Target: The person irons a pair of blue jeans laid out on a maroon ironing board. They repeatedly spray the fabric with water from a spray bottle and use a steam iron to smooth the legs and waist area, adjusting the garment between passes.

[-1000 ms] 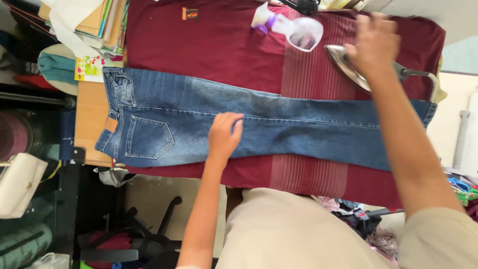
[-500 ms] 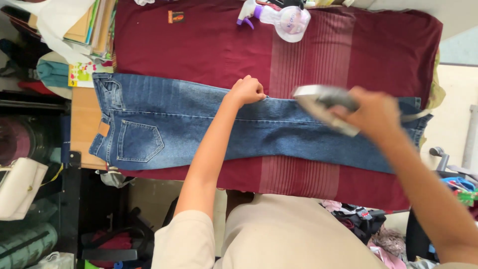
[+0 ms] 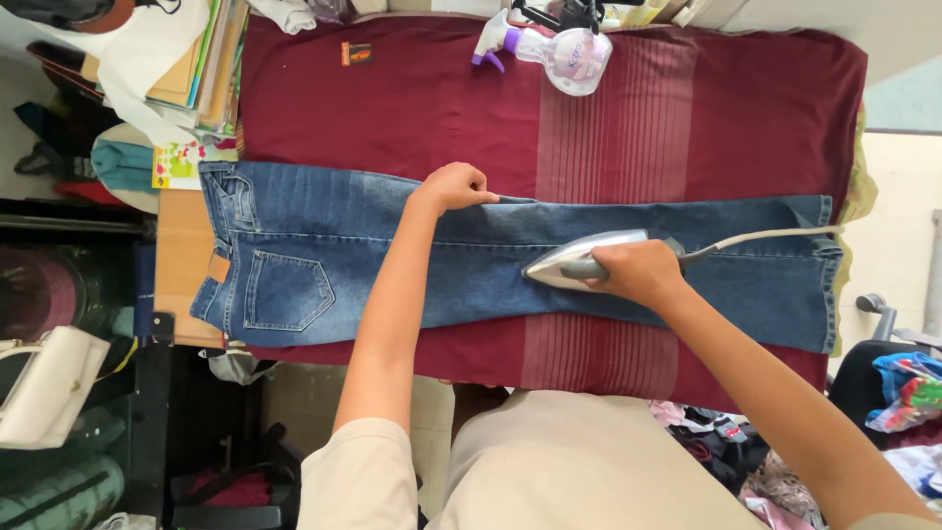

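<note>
A pair of blue jeans (image 3: 324,245) lies flat, waistband to the left, on a dark red cloth (image 3: 412,108) that covers the table. My left hand (image 3: 453,186) pinches the far edge of the jeans near the crotch. My right hand (image 3: 640,273) grips the handle of a silver clothes iron (image 3: 569,263), which rests flat on the jeans leg with its tip pointing left. The iron's pale cord (image 3: 775,236) runs off to the right over the leg hem.
A clear spray bottle with a purple trigger (image 3: 549,49) lies at the far edge of the cloth. Stacked books and papers (image 3: 186,69) sit at the far left. A white bag (image 3: 44,388) hangs at the left, and clothes (image 3: 908,388) are heaped at the right.
My right hand carried the iron from the far right of the cloth down onto the jeans leg. My left hand moved from the middle of the jeans to their far edge and closed on it.
</note>
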